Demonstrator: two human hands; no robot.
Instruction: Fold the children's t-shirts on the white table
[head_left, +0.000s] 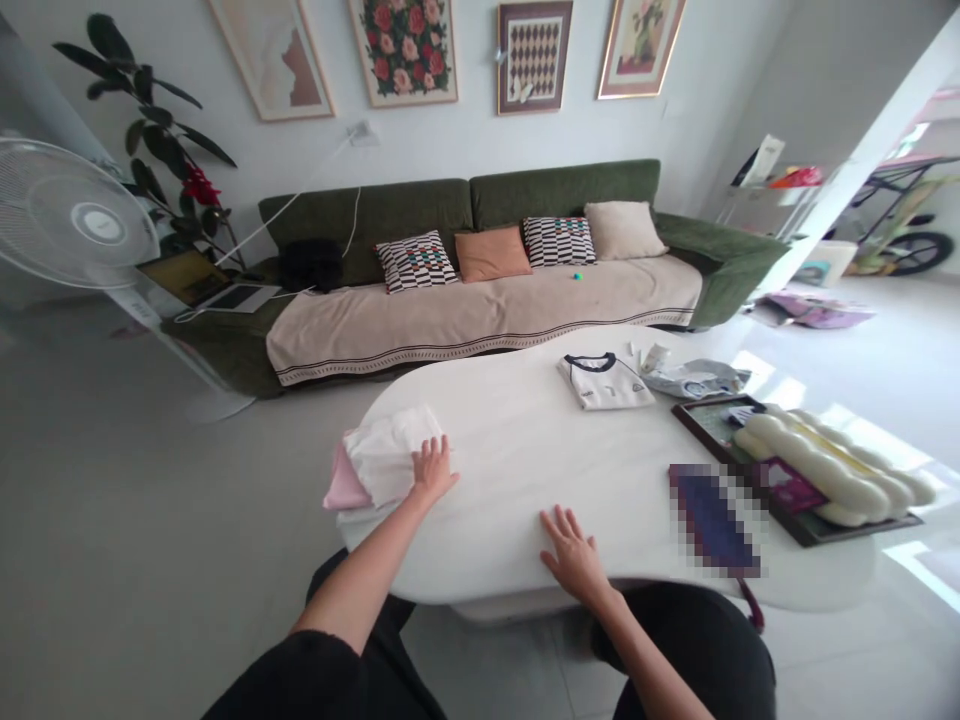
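Observation:
My left hand (433,468) lies with fingers spread over the right edge of a white folded cloth (390,450), at the left end of the white table (495,450). Beneath that cloth a pink cloth (346,482) sticks out on the left. Resting flat on the bare tabletop near its front edge, my right hand (571,552) has its fingers apart and nothing in them. Farther back on the table is a folded white shirt (606,382) with a dark collar, out of reach of both hands.
At the table's right stand a dark tray (806,535) with a cream puffy object (832,465), a crumpled plastic bag (697,378) and a blurred-out dark item (712,520). Behind the table runs a green sofa (375,220) with cushions. A white fan (97,225) stands left.

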